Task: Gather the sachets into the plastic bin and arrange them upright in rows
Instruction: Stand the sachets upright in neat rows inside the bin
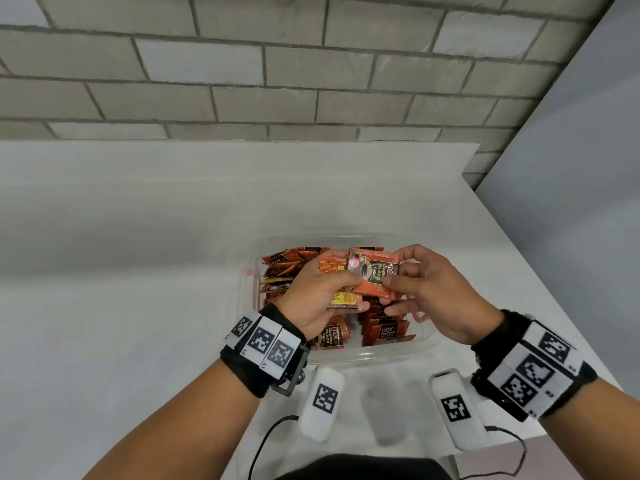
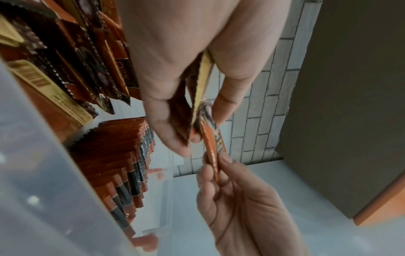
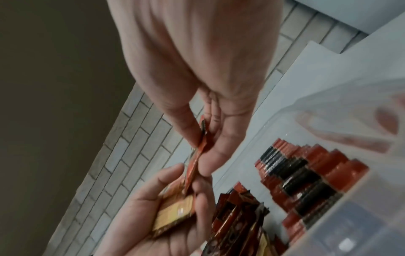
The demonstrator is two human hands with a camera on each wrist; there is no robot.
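Above bin [image 1: 426,341], hands [image 1: 436,296] perhaps hiding sachets [image 1: 384,327].

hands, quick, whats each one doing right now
Left hand: grips a small stack of sachets.
Right hand: pinches the front sachet above the plastic bin.

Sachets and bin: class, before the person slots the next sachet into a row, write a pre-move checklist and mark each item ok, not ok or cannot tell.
1. Right hand pinches one front sachet firmly: ok.
2. Left hand holds the remaining stack of sachets securely: ok.
3. Both hands are above the plastic bin, so a dropped sachet would land inside: ok.
4. The right-hand row of sachets stands upright and tidy: ok.
5. The left-side sachets stand upright: not ok, they lean at mixed angles.
6. No sachets are left outside the bin on the white table: ok in the head view; areas outside it cannot tell.
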